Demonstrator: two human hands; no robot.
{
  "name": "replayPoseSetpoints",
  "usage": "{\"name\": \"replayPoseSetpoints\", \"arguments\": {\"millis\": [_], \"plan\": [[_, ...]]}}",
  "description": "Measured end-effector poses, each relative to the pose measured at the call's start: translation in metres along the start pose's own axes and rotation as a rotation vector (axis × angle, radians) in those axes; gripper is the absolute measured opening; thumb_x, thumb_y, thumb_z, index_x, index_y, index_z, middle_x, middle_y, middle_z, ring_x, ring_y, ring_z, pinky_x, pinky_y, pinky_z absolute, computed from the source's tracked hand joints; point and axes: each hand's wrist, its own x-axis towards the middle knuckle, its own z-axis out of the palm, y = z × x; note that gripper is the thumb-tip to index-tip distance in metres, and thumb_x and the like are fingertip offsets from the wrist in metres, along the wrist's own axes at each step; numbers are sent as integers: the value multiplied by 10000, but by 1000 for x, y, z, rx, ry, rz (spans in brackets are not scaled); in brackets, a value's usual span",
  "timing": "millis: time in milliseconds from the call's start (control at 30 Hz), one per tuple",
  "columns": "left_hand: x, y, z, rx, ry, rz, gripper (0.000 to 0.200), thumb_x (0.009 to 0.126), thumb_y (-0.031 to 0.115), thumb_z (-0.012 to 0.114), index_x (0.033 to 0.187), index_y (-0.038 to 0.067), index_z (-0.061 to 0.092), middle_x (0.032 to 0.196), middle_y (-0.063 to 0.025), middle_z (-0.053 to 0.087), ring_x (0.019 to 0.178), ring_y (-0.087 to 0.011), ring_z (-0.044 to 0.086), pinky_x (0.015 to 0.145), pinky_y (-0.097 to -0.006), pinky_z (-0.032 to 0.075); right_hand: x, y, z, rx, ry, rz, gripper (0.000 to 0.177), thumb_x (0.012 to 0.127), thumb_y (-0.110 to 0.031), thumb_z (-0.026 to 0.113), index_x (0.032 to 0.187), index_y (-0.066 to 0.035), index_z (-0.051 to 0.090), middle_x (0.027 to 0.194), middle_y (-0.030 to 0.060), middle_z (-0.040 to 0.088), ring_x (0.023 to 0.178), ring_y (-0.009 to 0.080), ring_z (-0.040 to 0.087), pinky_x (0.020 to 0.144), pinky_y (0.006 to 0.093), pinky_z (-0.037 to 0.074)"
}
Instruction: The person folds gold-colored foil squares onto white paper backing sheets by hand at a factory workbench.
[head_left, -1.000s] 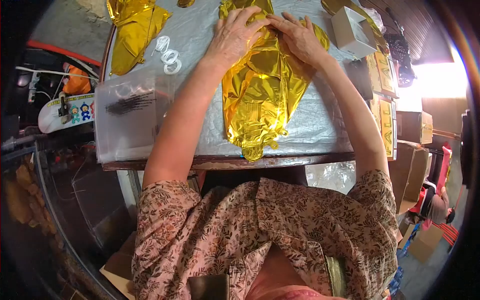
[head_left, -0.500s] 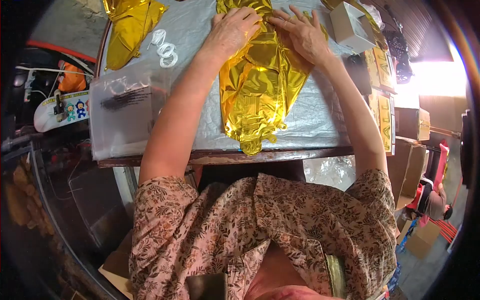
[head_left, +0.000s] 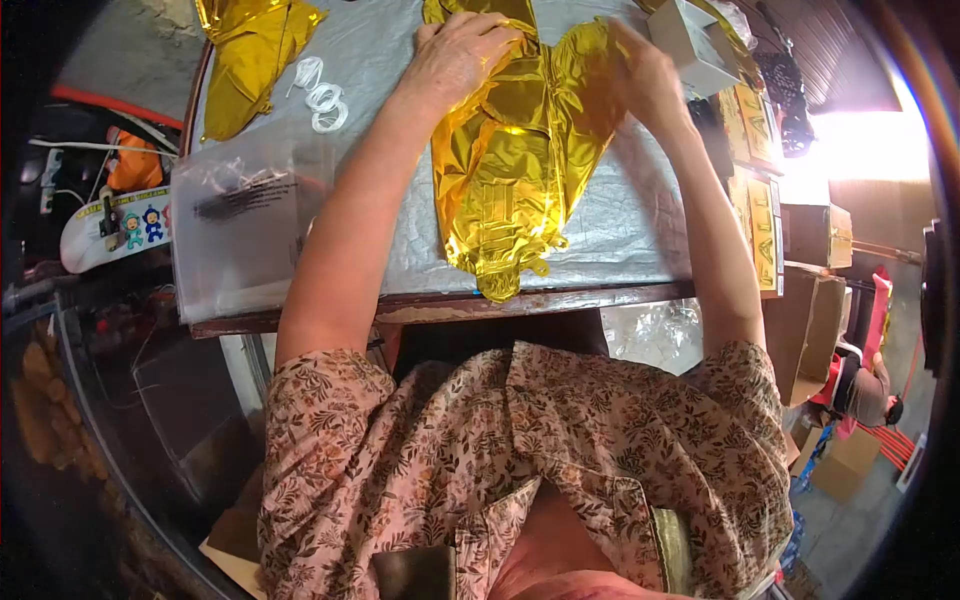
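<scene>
A shiny gold foil balloon (head_left: 515, 150) lies deflated and creased along the middle of the table, its narrow tab end reaching the front edge. My left hand (head_left: 465, 58) rests on its upper left part, palm down, fingers stretched across the foil toward the middle. At the upper right edge of the foil is my right hand (head_left: 645, 80), its fingers smeared by motion. A second piece of gold foil (head_left: 250, 70) lies at the far left. Beside it are coiled white ribbons (head_left: 324, 100).
A clear plastic bag (head_left: 240, 230) covers the table's left front corner. An open white box (head_left: 692, 48) stands at the right, near printed cartons (head_left: 755, 225). Cardboard boxes (head_left: 812, 330) sit beyond the table, with a person (head_left: 860, 390) farther off at the right.
My right hand has moved right, away from the middle of the balloon, and the foil on that side now spreads wider. My left hand stays nearly in place. The view has shifted slightly.
</scene>
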Motion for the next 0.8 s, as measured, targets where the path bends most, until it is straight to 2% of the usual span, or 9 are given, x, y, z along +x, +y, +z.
{"name": "replayPoseSetpoints", "arguments": {"millis": [33,133,167,300,433,500,633,733,800], "plan": [[-1,-2,2,-6,4,3,298,992,294,658,1282,238,704,1357,17,653,1222,-219,594,980,-453,435,-9,-8,-15,-85,-50,238,433,949,-262,660,1355,-114,632,1352,217,641,1212,398,626,931,484,522],[-1,-6,6,-3,-16,13,297,991,301,660,1280,248,705,1359,29,654,1218,-218,599,968,-460,437,-34,-28,-30,-272,-234,441,420,956,-350,658,1246,-47,665,1210,241,684,1122,425,649,935,503,522],[0,-6,7,-14,4,16,288,992,301,661,1273,256,707,1357,37,654,1218,-214,601,958,-465,440,-43,-33,-24,-379,-179,420,471,939,-415,675,1164,-1,677,1183,243,670,1123,450,631,960,523,505],[-1,-9,10,8,47,49,263,989,295,669,1246,274,717,1340,59,664,1204,-208,613,925,-472,448,-56,-45,4,-393,-18,486,557,899,-509,690,1141,-8,691,1297,222,597,1236,432,558,1001,536,467],[1,-13,15,-42,100,72,253,983,296,680,1232,282,723,1321,69,674,1190,-204,622,914,-477,448,-48,-44,21,-312,115,580,530,882,-488,687,1156,-35,698,1283,211,610,1237,412,554,1032,527,437],[1,-13,17,-9,75,40,251,978,298,686,1225,281,725,1312,72,679,1188,-200,624,910,-475,449,-45,-45,28,-278,194,596,451,882,-353,712,1164,-4,669,1261,241,615,1210,431,561,998,571,417],[0,-16,18,-35,89,53,250,976,297,687,1223,283,726,1310,72,679,1187,-196,624,905,-475,452,-38,-47,40,-287,216,639,388,875,-290,695,1147,-14,676,1271,215,621,1211,426,560,992,593,406],[3,-12,18,-22,83,35,253,974,293,689,1224,284,726,1327,75,670,1186,-195,624,911,-477,451,-36,-50,42,-317,287,634,354,892,-329,627,1086,-50,727,1223,213,667,1241,388,574,1057,527,411],[2,-9,15,-23,33,8,270,981,299,677,1247,290,719,1355,79,654,1207,-189,612,923,-487,448,-32,-58,36,-102,329,572,344,921,-308,628,1084,-15,707,1138,255,705,1108,426,659,965,514,495]]}}
